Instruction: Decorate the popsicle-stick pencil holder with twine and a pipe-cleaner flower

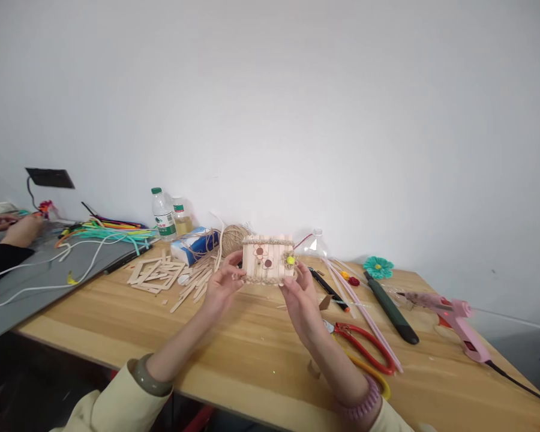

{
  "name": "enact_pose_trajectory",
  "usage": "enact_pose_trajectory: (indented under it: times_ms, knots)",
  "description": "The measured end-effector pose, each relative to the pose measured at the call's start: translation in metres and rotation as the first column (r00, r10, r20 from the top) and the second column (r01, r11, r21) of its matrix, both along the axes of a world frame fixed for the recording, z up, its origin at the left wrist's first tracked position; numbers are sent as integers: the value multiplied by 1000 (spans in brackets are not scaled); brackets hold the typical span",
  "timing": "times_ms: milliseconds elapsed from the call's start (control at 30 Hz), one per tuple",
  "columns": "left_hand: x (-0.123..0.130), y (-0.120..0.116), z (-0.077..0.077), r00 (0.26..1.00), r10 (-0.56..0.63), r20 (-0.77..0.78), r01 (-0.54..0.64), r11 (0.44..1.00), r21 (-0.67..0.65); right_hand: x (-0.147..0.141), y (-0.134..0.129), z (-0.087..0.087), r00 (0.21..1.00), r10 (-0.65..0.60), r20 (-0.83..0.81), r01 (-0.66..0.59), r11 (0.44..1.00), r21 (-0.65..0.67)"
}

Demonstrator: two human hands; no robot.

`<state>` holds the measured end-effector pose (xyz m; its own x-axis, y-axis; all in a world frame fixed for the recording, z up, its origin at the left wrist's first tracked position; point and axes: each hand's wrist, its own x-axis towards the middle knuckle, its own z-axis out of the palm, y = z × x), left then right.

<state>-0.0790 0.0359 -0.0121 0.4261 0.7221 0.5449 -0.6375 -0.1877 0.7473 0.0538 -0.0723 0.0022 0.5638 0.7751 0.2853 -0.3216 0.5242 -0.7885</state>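
Observation:
Between my two hands is a small panel (276,258) made of pale wooden craft sticks set side by side. Twine runs along its upper and lower edges. Two dark red flower shapes and a yellow bead-like piece with twine decorate its face. My left hand (225,282) grips the left edge, thumb and fingers closed on it. The lower right corner is pinched by my right hand (300,294). The panel is raised above the wooden table (234,354), its decorated face toward me. Its back is hidden.
Loose craft sticks (157,273), a twine ball (234,239) and bottles (163,216) stand left. Right lie red-handled scissors (369,348), a green-handled tool (391,309), a teal flower (378,267) and a pink glue gun (454,315) with cord. A co-worker's hands (22,231) are far left.

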Motion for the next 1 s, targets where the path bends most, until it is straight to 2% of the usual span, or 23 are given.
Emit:
enact_pose_trajectory:
  times_ms: [133,267,400,567,667,800,1000]
  knots:
    - [4,-1,-1,983,-183,9,181,959,-220,-6,2,1,989,-118,90,114,992,52]
    - [7,1,-4,956,-285,62,288,889,-356,-14,-1,4,968,-185,172,171,981,93]
    - [10,2,-6,913,-396,101,401,819,-411,-22,-6,7,952,-206,227,188,977,99]
    - [11,2,-7,847,-519,117,516,750,-414,-25,-7,8,945,-188,268,163,980,113]
    - [9,3,-7,838,-527,140,534,742,-404,-22,-4,5,939,-196,284,171,979,112]
    - [8,5,-6,855,-481,192,516,751,-413,-17,-1,0,920,-196,340,174,980,94]
    - [10,-1,3,872,-416,258,489,747,-450,-16,-4,0,827,-265,496,257,963,85]
